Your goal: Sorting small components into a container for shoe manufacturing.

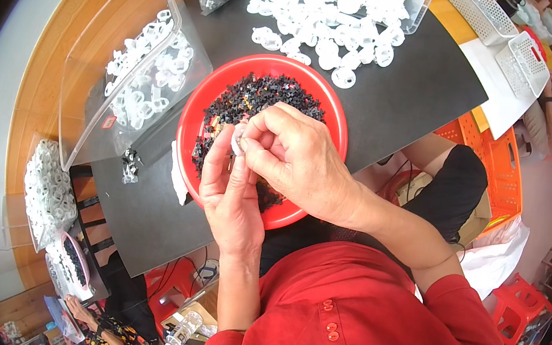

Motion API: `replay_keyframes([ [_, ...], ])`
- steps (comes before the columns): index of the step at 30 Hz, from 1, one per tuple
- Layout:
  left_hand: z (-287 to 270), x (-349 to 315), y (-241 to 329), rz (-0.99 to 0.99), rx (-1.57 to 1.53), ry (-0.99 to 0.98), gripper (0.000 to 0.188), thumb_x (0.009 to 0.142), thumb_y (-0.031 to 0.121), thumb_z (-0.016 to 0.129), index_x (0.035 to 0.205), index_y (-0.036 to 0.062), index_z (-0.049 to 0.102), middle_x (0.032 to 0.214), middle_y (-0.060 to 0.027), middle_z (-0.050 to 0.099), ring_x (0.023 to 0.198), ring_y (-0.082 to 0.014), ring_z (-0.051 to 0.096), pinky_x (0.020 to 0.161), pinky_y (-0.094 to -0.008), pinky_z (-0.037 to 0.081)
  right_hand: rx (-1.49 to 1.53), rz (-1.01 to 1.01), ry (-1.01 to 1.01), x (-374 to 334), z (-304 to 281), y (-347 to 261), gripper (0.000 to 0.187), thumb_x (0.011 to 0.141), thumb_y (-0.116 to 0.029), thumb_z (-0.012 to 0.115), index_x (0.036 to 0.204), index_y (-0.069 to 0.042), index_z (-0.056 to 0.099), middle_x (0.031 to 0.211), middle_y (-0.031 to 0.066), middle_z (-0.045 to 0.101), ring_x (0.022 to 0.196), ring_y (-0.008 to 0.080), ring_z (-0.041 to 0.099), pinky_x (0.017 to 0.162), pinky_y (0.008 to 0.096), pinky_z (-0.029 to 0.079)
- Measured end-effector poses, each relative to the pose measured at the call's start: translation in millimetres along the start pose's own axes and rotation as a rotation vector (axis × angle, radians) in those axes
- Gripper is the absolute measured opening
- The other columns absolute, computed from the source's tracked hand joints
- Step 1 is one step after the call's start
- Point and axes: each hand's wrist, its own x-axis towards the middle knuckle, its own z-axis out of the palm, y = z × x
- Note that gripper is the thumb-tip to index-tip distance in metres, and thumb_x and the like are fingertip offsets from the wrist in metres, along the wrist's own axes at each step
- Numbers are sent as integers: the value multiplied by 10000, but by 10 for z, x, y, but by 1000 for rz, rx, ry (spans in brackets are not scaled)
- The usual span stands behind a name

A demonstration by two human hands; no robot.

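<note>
One small white plastic piece (237, 140) I hold pinched between left hand (238, 218) and right hand (307, 161) over a round red plastic basin (340, 121), presumably lest it drop.

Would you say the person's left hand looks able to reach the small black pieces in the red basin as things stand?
Probably yes: the left hand is over the red basin, whose small black pieces lie uncovered, though it would likely need to let go of the small white part.
</note>
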Motion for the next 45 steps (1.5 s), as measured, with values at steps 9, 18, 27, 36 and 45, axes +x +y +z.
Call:
replay_keyframes([
  [9, 63, 6, 13, 7, -31, -2, 408, 942, 64, 483, 1335, -18, 413, 1229, -160, 554, 1102, -232, 578, 950, -331, 468, 26, 95, 11, 70, -1, -43, 153, 804, -97, 683, 863, 4, 584, 782, 50, 559, 572, 89, 525, 515, 231, 436],
  [18, 32, 13, 46, 52, 0, 37, 334, 943, 72, 502, 1259, -35, 494, 1160, -129, 588, 1045, -179, 583, 928, -324, 472, 97, 75, -59, 82, -48, -5, 162, 814, -111, 693, 891, 13, 624, 802, 41, 576, 586, 80, 514, 523, 233, 419],
  [27, -106, 60, 181, -27, -121, 23, 375, 902, 64, 537, 1264, -13, 478, 1147, -151, 577, 1018, -203, 577, 931, -344, 461, 16, 78, -57, 131, -270, -91, 99, 799, -48, 630, 864, 24, 645, 787, 126, 607, 676, 234, 612, 624, 326, 482],
  [36, -82, 67, 155, -86, -226, 2, 326, 859, 23, 576, 1180, -5, 519, 1106, -146, 582, 1050, -229, 572, 930, -355, 464, -12, -20, -94, 113, -251, -153, 85, 806, -72, 624, 817, 11, 629, 771, 131, 594, 705, 279, 609, 638, 360, 484],
  [45, -105, 51, 175, -125, -193, 19, 469, 900, 65, 521, 1346, 19, 382, 1127, -120, 577, 1022, -200, 575, 954, -345, 446, -37, -3, -140, 76, -231, -103, 80, 840, -13, 632, 909, 27, 633, 826, 88, 592, 625, 152, 553, 550, 274, 444],
])
